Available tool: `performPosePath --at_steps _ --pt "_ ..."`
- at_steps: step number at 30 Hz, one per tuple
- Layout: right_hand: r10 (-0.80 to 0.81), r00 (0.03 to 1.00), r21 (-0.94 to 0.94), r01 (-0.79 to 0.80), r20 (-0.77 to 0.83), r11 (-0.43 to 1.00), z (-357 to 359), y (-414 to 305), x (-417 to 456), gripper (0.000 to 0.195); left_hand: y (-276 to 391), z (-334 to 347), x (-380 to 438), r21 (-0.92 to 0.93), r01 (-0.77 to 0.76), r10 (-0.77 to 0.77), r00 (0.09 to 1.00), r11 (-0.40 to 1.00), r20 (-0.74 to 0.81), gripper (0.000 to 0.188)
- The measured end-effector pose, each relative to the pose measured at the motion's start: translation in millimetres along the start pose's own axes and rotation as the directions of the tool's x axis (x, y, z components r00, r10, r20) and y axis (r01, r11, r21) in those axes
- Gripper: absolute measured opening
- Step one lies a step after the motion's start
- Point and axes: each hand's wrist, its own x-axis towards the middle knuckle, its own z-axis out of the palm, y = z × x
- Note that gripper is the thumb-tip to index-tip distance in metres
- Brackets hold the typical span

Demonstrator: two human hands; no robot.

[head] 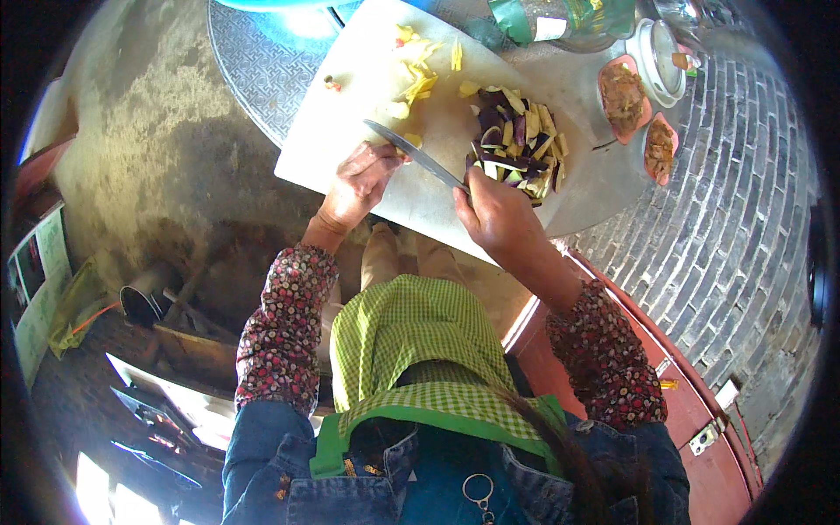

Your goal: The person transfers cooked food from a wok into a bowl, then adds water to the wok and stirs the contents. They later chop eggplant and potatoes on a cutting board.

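Note:
My left hand (364, 174) rests with curled fingers on the white cutting board (308, 144), pinching a small piece of pale yellow vegetable that the fingers mostly hide. In my right hand (502, 213) is the handle of a kitchen knife (426, 161). Its blade slants up and left across the board, close against the left fingertips. Beyond the blade lie yellow strips of cut vegetable (420, 82), too small to name surely. A heap of eggplant strips (522, 141) with dark purple skin covers the right part of the board, just past my right hand.
The board lies on a round table with a patterned cover (262, 72). Two pink dishes (623, 98) of brown food and a white-rimmed lidded container (659, 62) stand at right. A green bag (558, 20) and blue basin (275, 3) are behind. A brick wall (722, 184) rises right.

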Motion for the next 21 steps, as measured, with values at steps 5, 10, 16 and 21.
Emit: performPosePath --at_steps 5,10,16,21 --pt "0.028 1.000 -0.050 -0.027 0.004 0.998 33 18 1 0.019 5 -1 2 -0.014 0.024 -0.024 1.000 1.000 0.012 0.030" --pt "0.007 1.000 0.015 -0.007 0.021 1.000 10 7 2 0.020 3 -2 1 -0.009 0.016 -0.016 1.000 1.000 0.017 0.025" --pt "0.056 0.997 0.028 -0.058 0.047 0.998 32 13 6 0.021 2 -1 0 -0.027 0.021 -0.021 1.000 0.999 0.018 0.026" --pt "0.065 0.996 0.049 -0.068 0.060 0.996 11 7 1 0.020 1 -2 -1 -0.035 0.009 -0.008 1.000 0.999 0.026 0.026"
